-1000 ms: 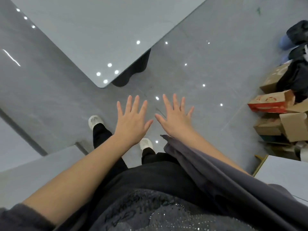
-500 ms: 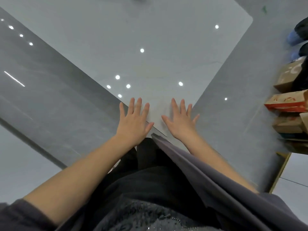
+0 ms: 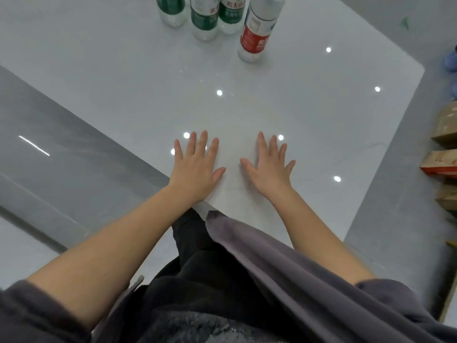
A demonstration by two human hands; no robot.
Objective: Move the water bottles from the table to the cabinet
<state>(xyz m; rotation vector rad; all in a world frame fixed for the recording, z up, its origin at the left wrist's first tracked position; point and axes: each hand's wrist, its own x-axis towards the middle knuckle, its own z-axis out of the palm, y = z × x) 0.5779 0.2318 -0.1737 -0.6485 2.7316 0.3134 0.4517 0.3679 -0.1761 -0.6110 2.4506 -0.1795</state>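
Observation:
Several clear water bottles stand upright at the far side of the white glossy table. Three carry green labels: one at the left, one in the middle, one behind it. A taller bottle with a red label stands to their right. Their tops are cut off by the frame. My left hand and my right hand are held flat, fingers spread, over the table's near edge, well short of the bottles. Both hands hold nothing.
Grey tiled floor lies to the left of the table. Cardboard boxes are stacked along the right edge of the view. A blue shoe shows at the upper right. No cabinet is in view.
The view has moved forward over the table, so the bottles have come into sight at the top. Both hands kept the same spread, empty pose and now hover over the tabletop instead of the floor.

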